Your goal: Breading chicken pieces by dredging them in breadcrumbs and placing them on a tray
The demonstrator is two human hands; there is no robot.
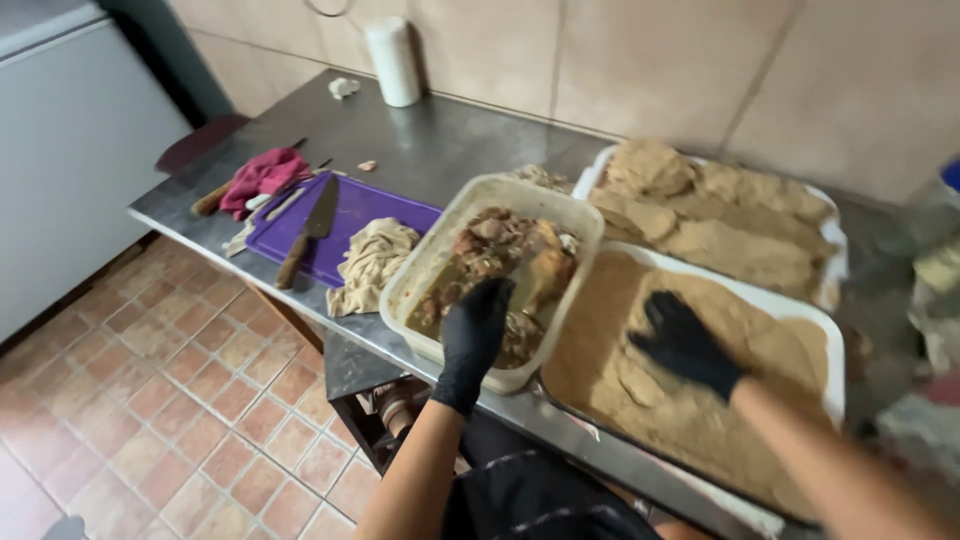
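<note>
My left hand (pixel 474 335), in a black glove, reaches into a tilted plastic tub (pixel 440 245) of marinated meat pieces (pixel 505 255) in brown sauce, its fingers down among the meat; whether it grips a piece is hidden. My right hand (pixel 685 345), also in a black glove, lies flat with spread fingers on a piece of meat buried in the breadcrumbs of a white tray (pixel 800 310). A second white tray (pixel 828 235) behind it holds several breaded cutlets (pixel 720 215).
On the steel table (pixel 440 140) lie a purple cutting board (pixel 350 215) with a wood-handled knife (pixel 308 235), a beige cloth (pixel 372 262), a red cloth (pixel 262 175) and a white cylinder (pixel 393 60) by the tiled wall. A white appliance (pixel 70 150) stands at left over the tiled floor.
</note>
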